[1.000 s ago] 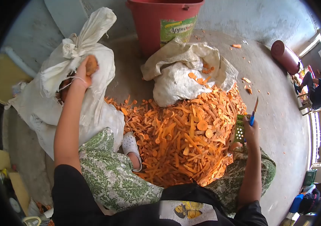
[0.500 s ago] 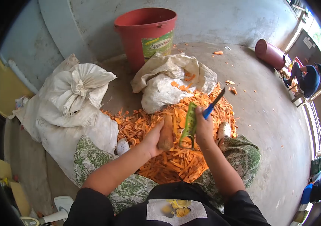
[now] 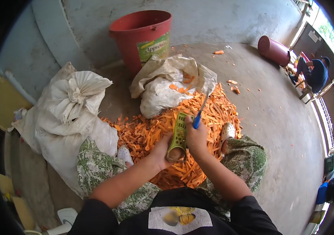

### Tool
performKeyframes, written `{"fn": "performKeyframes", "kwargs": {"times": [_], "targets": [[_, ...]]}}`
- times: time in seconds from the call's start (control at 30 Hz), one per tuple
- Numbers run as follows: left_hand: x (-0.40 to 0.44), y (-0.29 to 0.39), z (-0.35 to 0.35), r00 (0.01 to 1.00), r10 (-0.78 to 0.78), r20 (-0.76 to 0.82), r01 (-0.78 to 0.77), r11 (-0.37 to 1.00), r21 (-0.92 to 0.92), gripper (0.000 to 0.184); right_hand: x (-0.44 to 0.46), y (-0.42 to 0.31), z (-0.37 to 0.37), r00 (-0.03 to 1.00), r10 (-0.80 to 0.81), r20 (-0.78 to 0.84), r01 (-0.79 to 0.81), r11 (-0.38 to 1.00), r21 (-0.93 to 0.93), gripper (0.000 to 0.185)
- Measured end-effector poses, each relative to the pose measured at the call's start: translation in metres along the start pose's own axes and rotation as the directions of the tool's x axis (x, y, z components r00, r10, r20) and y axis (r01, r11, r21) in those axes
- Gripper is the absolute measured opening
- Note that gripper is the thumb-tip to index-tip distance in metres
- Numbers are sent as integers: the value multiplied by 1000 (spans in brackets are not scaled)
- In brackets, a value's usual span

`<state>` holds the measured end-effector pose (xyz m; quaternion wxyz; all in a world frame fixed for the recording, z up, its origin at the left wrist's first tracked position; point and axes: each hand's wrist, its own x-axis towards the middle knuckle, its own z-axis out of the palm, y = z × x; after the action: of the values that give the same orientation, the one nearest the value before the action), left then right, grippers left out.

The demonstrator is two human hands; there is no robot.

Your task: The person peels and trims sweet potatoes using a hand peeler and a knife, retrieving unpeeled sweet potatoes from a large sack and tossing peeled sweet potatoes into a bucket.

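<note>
My left hand [image 3: 160, 152] is closed around a thick carrot [image 3: 176, 154], whose blunt end shows through the loop of a green slotted peeler [image 3: 180, 128]. The peeler lies over the carrot and hides most of it. My right hand [image 3: 196, 138] grips the peeler together with a blue-handled knife [image 3: 197, 120], whose blade points up and away from me. Below both hands spreads a heap of orange carrot peelings and slices [image 3: 147, 133], lying between my feet.
A white sack [image 3: 159, 98] lies behind the heap, with a red bucket [image 3: 129, 47] beyond it. Tied full sacks [image 3: 69, 125] stand at left. At far right, a seated person [image 3: 316, 76] is near a tipped red barrel [image 3: 273, 51]. Carrot scraps dot the concrete floor [image 3: 280, 117].
My right hand has moved left and brought the peeler onto the carrot, which was apart from it before. The knife now points more upright. The whole view has shifted slightly.
</note>
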<state>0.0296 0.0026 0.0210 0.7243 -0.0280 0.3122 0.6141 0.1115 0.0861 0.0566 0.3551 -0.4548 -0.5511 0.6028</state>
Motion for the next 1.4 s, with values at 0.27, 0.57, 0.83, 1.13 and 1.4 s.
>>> {"fn": "performKeyframes", "kwargs": {"times": [0.27, 0.57, 0.83, 1.13, 1.4], "targets": [[12, -8, -13, 999, 0, -49, -7, 991, -134, 29, 9, 27, 2, 987, -157, -38, 144, 960, -240, 28], [-1, 0, -6, 984, -157, -86, 179, 887, 425, 39, 114, 62, -62, 924, -80, -374, -17, 968, -249, 23], [25, 4, -33, 995, -87, -47, 93, 987, 131, 39, 28, 15, -4, 982, -189, -28, 180, 964, -197, 33], [12, 5, -23, 999, -50, -11, 51, 996, 71, 29, 7, 29, 12, 952, -305, 26, 298, 906, -300, 29], [-7, -1, -9, 980, -182, -75, 197, 903, 382, 35, 107, 66, -42, 882, -315, -351, 154, 895, -418, 28]]}}
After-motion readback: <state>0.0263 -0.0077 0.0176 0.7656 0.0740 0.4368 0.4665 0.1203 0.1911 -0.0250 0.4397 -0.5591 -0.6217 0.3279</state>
